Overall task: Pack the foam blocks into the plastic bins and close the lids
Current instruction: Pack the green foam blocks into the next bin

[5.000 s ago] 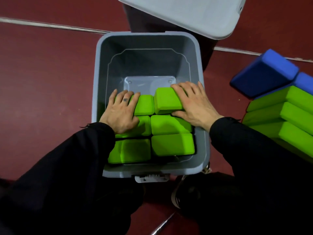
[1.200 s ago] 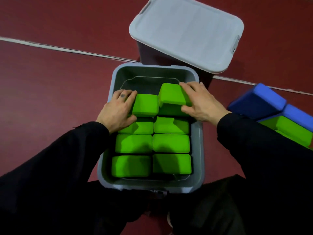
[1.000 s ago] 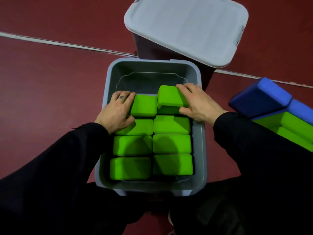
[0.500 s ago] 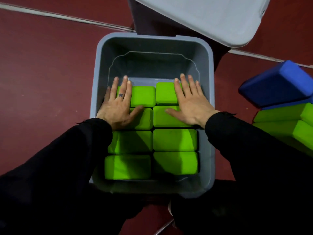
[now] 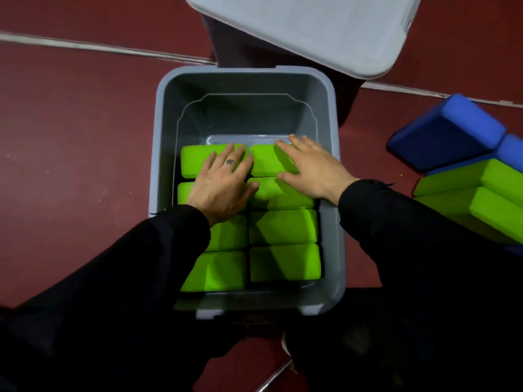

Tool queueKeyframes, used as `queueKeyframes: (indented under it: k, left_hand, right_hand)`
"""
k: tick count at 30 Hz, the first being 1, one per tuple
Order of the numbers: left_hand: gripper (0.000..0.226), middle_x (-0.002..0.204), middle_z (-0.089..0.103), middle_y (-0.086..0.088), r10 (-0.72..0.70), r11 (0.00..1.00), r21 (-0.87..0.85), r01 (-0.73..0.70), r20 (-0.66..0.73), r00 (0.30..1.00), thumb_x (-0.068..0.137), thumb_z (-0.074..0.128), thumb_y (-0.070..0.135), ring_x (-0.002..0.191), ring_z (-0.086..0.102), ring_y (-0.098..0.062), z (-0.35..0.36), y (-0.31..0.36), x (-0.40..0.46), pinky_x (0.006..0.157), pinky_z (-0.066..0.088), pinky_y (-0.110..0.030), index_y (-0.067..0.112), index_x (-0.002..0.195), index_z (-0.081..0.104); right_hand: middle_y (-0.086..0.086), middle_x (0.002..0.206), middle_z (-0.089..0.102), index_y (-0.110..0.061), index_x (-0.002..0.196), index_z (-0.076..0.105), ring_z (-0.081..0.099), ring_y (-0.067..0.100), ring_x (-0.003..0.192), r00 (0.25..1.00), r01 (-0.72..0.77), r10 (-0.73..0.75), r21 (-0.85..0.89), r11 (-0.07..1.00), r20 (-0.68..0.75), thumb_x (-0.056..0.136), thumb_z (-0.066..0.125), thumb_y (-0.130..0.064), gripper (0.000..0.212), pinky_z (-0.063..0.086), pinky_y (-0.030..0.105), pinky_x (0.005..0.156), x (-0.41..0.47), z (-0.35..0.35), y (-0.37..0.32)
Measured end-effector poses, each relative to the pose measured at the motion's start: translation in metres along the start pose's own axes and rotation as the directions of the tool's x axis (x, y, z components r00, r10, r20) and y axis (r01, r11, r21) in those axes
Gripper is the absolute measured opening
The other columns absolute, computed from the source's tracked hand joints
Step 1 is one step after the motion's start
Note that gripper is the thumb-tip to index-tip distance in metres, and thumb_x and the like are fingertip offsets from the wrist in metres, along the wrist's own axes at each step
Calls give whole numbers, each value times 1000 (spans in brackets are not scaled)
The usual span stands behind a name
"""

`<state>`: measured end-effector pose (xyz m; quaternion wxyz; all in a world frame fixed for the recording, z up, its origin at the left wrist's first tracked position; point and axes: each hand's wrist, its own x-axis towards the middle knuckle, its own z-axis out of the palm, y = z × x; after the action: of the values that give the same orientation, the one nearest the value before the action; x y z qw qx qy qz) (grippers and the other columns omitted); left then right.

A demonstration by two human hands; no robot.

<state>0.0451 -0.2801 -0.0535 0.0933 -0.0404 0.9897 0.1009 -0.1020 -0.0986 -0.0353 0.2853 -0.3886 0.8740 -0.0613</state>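
Inside the grey plastic bin [image 5: 158,154], flat left hand [image 5: 220,188] and right hand [image 5: 311,171] are pressing eight green foam blocks [image 5: 283,227]; more blocks [image 5: 467,193] and grey lid [image 5: 311,29] are waiting.

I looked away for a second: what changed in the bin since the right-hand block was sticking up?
The right hand pushed the tilted green block down flat into the far row and let go; both hands now rest flat, left hand included. The gray bin, lid and outside blocks stayed.
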Motion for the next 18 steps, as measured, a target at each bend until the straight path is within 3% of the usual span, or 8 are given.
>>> queueKeyframes:
  k: [3, 6, 11, 14, 18]
  left_hand:
    - [59, 149, 49, -13, 79, 996, -47, -78, 7, 997, 95, 40, 52, 134, 48, -35, -19, 42, 11, 101, 48, -50, 14, 138, 52]
    - [59, 145, 53, -10, 175, 980, -89, -177, -31, 984, 95, 36, 52, 125, 54, -34, -31, 98, 20, 95, 52, -48, 14, 138, 53]
    - [52, 140, 54, -9, 333, 933, -120, -340, -75, 940, 97, 43, 46, 120, 57, -32, -31, 205, 27, 96, 52, -43, 14, 137, 53]
    - [55, 143, 51, -7, 414, 902, -133, -410, 5, 910, 96, 39, 50, 119, 58, -32, -28, 269, 31, 93, 54, -46, 16, 138, 50]
    - [54, 147, 46, -4, 476, 874, -135, -467, 41, 879, 97, 41, 50, 122, 56, -29, -30, 335, 44, 90, 55, -45, 20, 142, 47]
  right_hand:
    - [6, 150, 53, -25, 149, 49, 50, 29, 137, 985, 16, 5, 122, 992, -170, 96, 58, -41, 55, 42, 42, 110, -40, -25, 14]
    - [4, 127, 69, -24, 131, 66, 64, 27, 116, 947, -52, 131, 264, 963, -293, 94, 59, -37, 39, 50, 39, 97, -95, -40, 45]
    - [-1, 126, 71, -23, 124, 69, 66, 19, 118, 843, -257, 444, 497, 829, -305, 94, 60, -34, 33, 50, 39, 103, -200, -24, 128]
    - [6, 129, 69, -21, 128, 67, 64, 29, 119, 757, -425, 582, 454, 783, -295, 93, 63, -27, 36, 50, 40, 100, -269, -6, 177]
    - [11, 145, 55, -18, 149, 48, 54, 36, 127, 665, -601, 683, 326, 729, -302, 90, 64, -35, 63, 45, 42, 102, -324, 10, 234]
